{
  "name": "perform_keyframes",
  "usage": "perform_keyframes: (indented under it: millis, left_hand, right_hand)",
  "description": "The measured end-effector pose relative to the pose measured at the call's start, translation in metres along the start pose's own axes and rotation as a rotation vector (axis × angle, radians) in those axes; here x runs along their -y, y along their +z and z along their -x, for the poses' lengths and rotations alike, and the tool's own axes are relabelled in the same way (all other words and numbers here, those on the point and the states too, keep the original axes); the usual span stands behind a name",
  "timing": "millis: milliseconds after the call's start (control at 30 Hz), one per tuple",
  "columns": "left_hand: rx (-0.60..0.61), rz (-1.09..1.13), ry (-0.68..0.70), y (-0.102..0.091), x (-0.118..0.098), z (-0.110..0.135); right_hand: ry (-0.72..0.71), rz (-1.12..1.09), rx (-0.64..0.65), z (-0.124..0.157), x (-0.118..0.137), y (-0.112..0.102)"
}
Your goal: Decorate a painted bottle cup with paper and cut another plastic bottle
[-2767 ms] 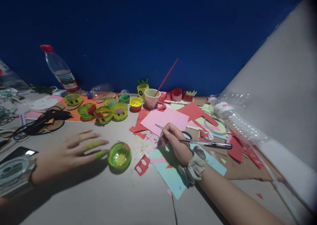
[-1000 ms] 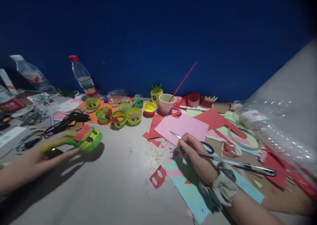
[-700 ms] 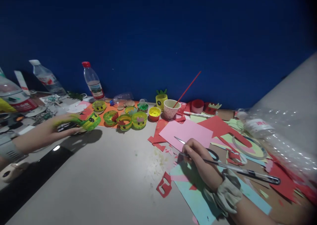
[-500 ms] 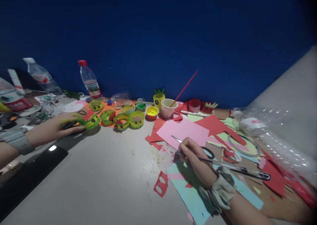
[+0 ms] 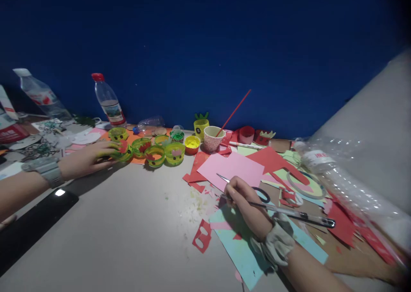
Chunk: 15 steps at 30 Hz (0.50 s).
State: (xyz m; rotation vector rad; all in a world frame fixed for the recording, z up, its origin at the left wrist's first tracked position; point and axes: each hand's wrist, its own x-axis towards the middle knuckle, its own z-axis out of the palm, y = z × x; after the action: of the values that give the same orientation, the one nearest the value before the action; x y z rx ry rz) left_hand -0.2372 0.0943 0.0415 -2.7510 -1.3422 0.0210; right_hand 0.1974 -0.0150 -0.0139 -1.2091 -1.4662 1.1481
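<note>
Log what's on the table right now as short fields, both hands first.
Left hand: holding a green-and-yellow cup beside similar cups
Right hand: holding a pen
Scissors: over pink paper, partly hidden by right hand
Patterned cup: upright, red stick leaning inside
Red bowl: yellow pieces inside
Red scrap: on the table, two holes cut out
Red-capped bottle: back left

The green-yellow cup (image 5: 126,154), red-trimmed, is in the left hand (image 5: 85,158); pen (image 5: 289,212) and scissors (image 5: 224,178) slant from the right hand (image 5: 245,200).

A grey wristwatch (image 5: 48,171) and grey-green scrunchie (image 5: 278,242) are worn.
</note>
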Motion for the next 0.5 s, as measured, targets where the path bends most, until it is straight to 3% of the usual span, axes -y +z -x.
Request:
perform_keyframes:
  millis: [500]
  left_hand:
    - [-0.089, 0.044, -0.043, -0.001, 0.008, 0.014]
  right_hand:
    - [0.003, 0.004, 0.011, 0.0, 0.002, 0.0]
